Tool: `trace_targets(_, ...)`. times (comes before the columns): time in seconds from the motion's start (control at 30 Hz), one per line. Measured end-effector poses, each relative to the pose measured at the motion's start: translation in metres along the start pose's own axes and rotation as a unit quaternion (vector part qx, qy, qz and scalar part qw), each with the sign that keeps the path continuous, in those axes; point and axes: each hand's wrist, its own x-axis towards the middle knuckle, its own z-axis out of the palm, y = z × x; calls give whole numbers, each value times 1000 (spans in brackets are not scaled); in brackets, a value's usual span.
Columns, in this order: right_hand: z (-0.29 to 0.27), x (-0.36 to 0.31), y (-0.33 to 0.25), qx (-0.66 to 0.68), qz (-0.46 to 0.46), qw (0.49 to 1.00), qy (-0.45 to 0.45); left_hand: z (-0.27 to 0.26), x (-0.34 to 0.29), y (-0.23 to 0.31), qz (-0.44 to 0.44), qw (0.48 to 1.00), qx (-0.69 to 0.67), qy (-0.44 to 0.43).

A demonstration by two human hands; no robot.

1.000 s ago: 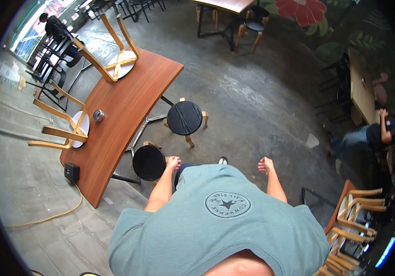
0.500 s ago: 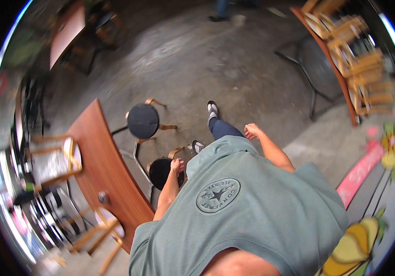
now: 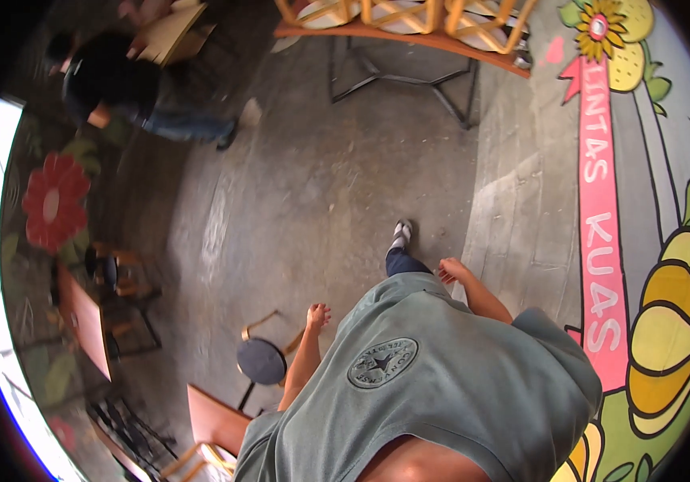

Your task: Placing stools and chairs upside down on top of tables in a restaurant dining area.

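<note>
My left hand (image 3: 318,315) hangs forward beside my hip with its fingers loosely bent and apart, holding nothing. A round black stool (image 3: 262,361) with pale wooden legs stands on the floor beside my left forearm. On the other side my right hand (image 3: 451,271) hangs in front of my thigh, its fingers relaxed and slightly apart, with nothing seen in it. One foot in a dark sandal (image 3: 402,231) steps forward on the concrete floor. The other foot is hidden under my shirt.
Upturned wooden chairs (image 3: 399,14) rest on a brown table (image 3: 409,46) ahead. A painted wall (image 3: 682,321) runs along my right. At far left a person in dark clothes (image 3: 112,76) bends near a table. More tables (image 3: 84,321) stand left; a tabletop corner (image 3: 215,419) is close.
I have walked on and turned left. The upturned chairs now lie ahead, and the near table and one stool have slid back or out of view. Both hands still hang with nothing in them.
</note>
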Motion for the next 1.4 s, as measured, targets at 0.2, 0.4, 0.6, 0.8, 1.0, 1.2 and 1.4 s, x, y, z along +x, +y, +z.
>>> trace_targets(0.2,-92,21,-11,159,-15,984,84,70,73,157,-42,982,184,-24)
trace_targets(0.4,-153,41,-44,235,16,961,145,186,116,348,158,968,175,-83)
trace_targets(0.6,-171,72,-110,270,17,954,129,241,164,447,198,943,216,-156)
trace_targets(0.8,-171,99,-170,343,36,923,167,223,214,485,-84,903,404,-118)
trace_targets(1.0,-186,94,-252,361,9,915,178,242,292,581,20,937,313,-156)
trace_targets(1.2,-215,106,-279,355,27,919,168,377,282,700,173,901,353,-183)
trace_targets(1.4,-304,106,-322,353,-57,916,184,537,198,767,409,822,259,-301)
